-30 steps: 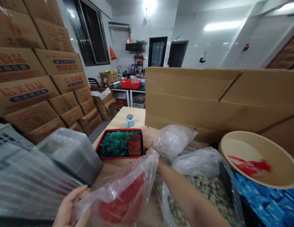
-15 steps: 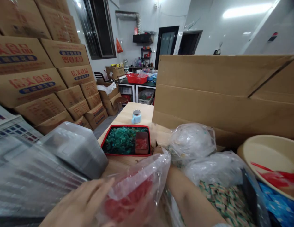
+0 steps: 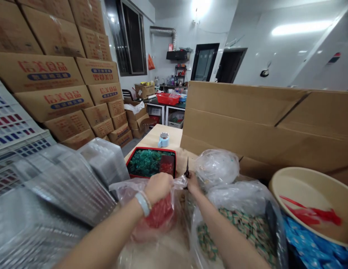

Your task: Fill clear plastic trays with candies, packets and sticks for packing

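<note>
L hand (image 3: pixel 161 185) tight on red-filled plastic bag (image 3: pixel 160 218), bulk just below, R hand (image 3: pixel 193 183) w/ blk scissors (image 3: pixel 187 173) alongside

The room is fairly bright and cool-toned. A lamp (image 3: pixel 201 6) at the top edge burns out to white, and a long strip of light (image 3: pixel 302 28) glows at upper right, with small glare spots on the glossy wall (image 3: pixel 288 67). The window (image 3: pixel 133 39) is dark. Pale highlights streak the clear bag (image 3: pixel 161 218). Plastic trays (image 3: pixel 67 179) at lower left look smeared; toward the edges, the tub (image 3: pixel 302 178) appears stretched.
</note>
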A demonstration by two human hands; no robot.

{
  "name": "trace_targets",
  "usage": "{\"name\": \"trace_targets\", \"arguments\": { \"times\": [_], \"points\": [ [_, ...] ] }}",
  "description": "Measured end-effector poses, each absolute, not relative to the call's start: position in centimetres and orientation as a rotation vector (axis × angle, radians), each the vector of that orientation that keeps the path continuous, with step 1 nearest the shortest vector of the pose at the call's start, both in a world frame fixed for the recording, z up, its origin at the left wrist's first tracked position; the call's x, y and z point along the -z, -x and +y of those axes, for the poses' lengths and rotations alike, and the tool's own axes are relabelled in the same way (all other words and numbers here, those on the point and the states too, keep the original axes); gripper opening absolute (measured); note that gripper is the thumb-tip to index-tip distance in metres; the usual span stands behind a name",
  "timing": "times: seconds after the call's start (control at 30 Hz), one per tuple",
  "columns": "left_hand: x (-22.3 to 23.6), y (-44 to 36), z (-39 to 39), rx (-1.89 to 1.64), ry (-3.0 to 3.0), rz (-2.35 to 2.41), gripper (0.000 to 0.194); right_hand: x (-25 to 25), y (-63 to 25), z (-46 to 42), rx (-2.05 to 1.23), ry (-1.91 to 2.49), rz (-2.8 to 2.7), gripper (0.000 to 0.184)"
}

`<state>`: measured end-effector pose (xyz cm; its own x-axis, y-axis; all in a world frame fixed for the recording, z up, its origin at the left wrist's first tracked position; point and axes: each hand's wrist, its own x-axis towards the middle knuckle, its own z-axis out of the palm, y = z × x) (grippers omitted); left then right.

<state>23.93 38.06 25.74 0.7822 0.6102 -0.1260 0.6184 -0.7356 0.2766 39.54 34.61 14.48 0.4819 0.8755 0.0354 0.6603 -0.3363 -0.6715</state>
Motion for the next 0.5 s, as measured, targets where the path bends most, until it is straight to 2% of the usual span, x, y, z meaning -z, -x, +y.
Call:
{"name": "trace_targets", "arguments": {
  "times": [0.17, 0.3, 0.5],
  "points": [
    [-26.8, -18.9, 38.1, -0.246, -2.278, 0.645, 0.022, -14.9, -39.3, 26.1, -0.549, 1.806, -1.180, 0.031],
    [-27.8, -18.1, 36.6, -0.251, -2.204, 0.469, 0.026, -18.6, -40.7, 19.6, -0.539, 1.956, -1.555, 0.042],
    [-27.5, -19.9, 34.8, -0.176, -2.301, 0.342, 0.030, -23.5, -38.8, 20.1, -0.300, 2.060, -2.135, 0.061]
  ]
}}
